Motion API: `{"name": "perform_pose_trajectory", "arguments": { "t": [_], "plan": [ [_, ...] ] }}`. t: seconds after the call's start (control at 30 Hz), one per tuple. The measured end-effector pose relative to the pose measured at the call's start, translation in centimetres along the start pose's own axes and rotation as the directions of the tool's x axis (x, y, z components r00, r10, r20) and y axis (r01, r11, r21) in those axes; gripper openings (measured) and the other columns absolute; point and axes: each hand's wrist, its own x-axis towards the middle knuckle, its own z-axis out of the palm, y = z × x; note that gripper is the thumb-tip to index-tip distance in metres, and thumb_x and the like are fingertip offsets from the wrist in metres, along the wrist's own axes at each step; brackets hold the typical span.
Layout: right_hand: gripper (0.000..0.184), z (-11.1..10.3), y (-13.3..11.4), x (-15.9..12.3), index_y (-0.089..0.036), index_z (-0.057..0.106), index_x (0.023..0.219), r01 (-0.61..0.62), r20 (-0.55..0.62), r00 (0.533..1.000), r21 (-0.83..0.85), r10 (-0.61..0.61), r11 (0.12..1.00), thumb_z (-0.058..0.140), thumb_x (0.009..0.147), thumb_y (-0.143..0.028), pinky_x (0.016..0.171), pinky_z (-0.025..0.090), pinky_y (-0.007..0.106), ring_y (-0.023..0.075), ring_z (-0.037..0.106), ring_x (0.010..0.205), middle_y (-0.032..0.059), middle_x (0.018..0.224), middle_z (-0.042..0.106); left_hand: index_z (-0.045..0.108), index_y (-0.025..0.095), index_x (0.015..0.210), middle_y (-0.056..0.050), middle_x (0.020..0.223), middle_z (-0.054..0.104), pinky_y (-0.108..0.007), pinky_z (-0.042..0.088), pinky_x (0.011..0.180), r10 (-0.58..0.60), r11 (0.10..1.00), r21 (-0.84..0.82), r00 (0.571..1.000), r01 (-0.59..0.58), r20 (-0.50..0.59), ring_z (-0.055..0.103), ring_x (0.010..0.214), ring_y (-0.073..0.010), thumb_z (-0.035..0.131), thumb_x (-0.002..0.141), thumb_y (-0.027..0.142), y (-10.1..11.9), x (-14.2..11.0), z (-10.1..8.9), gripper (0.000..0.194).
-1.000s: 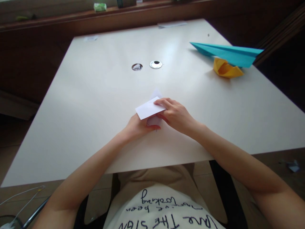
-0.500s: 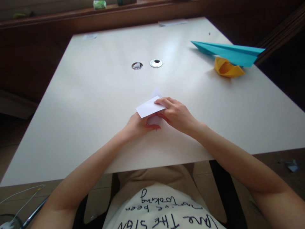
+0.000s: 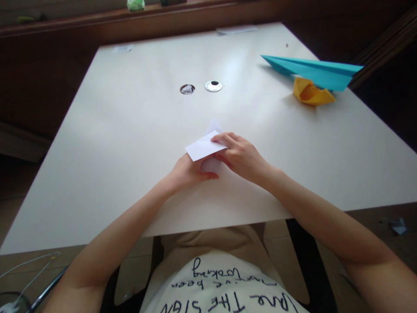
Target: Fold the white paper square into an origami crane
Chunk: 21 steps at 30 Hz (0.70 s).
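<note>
A folded sheet of white paper (image 3: 202, 147) is between my hands, a little above the near middle of the table. One flap slants over the back of my left hand, and a pale pointed part sticks up behind it. My right hand (image 3: 245, 155) pinches the paper from the right, its fingers on the top face and its thumb below. My left hand (image 3: 190, 171) is closed around the lower part of the paper; its thumb shows at the near side, while its fingers are mostly hidden beneath the flap.
On the white table (image 3: 130, 130), at the back right, a blue paper plane (image 3: 317, 73) lies behind a yellow paper boat (image 3: 312, 93). Two round cable holes, one with a silver ring (image 3: 213, 86), sit beyond my hands. Paper pieces (image 3: 236, 31) lie along the far edge.
Almost nothing differs. My left thumb has shifted very slightly; both hands keep their hold on the white paper in the same place.
</note>
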Motion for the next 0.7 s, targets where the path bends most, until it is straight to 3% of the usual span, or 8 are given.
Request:
{"name": "perform_pose_trajectory", "arguments": {
  "t": [0.47, 0.6, 0.7],
  "plan": [
    [0.019, -0.5, -0.3, -0.1, -0.017, 0.063, 0.075, 0.031, 0.013, 0.999, -0.03, -0.03, 0.999, 0.047, 0.085, -0.014, 0.082, 0.048, 0.039, 0.0242, 0.051, 0.102, 0.0099, 0.113, 0.057, 0.052, 0.027, 0.123, -0.003, 0.136, 0.047, -0.04, 0.039, 0.101, 0.033, 0.997, -0.069, 0.998, -0.029, 0.057, 0.045, 0.122, -0.0284, 0.074, 0.062, 0.037, 0.4, -0.5, -0.9, 0.066],
    [0.019, -1.2, -0.9, -0.2, -0.015, 0.063, 0.076, 0.07, 0.068, 0.995, -0.025, -0.068, 0.997, 0.046, 0.084, -0.012, 0.083, 0.047, 0.04, 0.0242, 0.051, 0.102, 0.0109, 0.113, 0.057, 0.056, 0.029, 0.118, -0.001, 0.13, 0.053, -0.039, 0.043, 0.097, 0.038, 0.994, -0.108, 0.995, -0.027, 0.094, 0.05, 0.117, -0.0261, 0.067, 0.071, 0.032, 0.8, -0.6, -1.2, 0.049],
    [0.019, -1.5, -1.1, -0.2, -0.015, 0.063, 0.08, 0.073, 0.093, 0.993, -0.039, -0.07, 0.997, 0.045, 0.085, -0.011, 0.083, 0.047, 0.039, 0.0238, 0.051, 0.101, 0.0114, 0.111, 0.057, 0.057, 0.029, 0.116, -0.001, 0.124, 0.058, -0.039, 0.046, 0.093, 0.01, 0.998, -0.061, 0.999, -0.007, 0.051, 0.055, 0.11, -0.0251, 0.064, 0.074, 0.03, 0.8, -0.6, -0.6, 0.042]
  ]
}}
